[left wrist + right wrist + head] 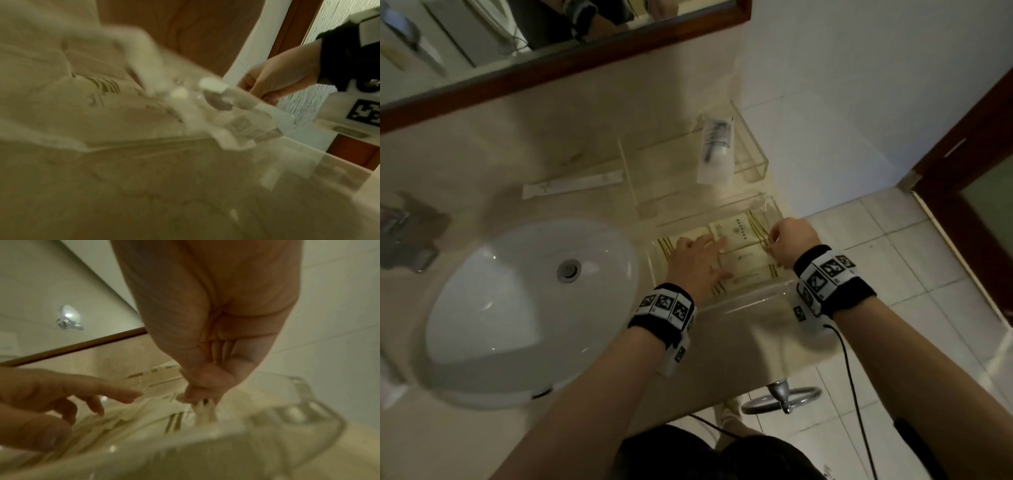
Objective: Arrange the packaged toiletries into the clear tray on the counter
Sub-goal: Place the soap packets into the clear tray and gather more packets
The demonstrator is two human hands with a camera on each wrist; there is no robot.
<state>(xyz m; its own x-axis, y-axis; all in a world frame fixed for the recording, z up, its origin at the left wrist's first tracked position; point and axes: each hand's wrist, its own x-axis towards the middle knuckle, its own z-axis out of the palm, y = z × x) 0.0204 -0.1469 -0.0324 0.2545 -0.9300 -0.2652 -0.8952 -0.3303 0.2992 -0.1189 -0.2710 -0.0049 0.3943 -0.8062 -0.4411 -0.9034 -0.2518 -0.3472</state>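
Note:
A clear tray (756,298) sits on the counter right of the sink, holding several cream packets (743,255) with gold stripes. My left hand (697,257) lies over the packets' left side with fingers stretched flat, touching them. My right hand (789,241) reaches in at the tray's right end; in the right wrist view its thumb and fingers (197,395) pinch the edge of a cream packet (203,415). The left wrist view is blurred, showing packets (102,104) and the right hand (273,81) beyond the tray wall.
A second clear tray (750,154) behind holds a frosted pouch (715,150) with a dark item. A long white sachet (571,183) lies on the counter left of it. The white sink (530,308) fills the left. The counter edge drops to tiled floor (893,257) on the right.

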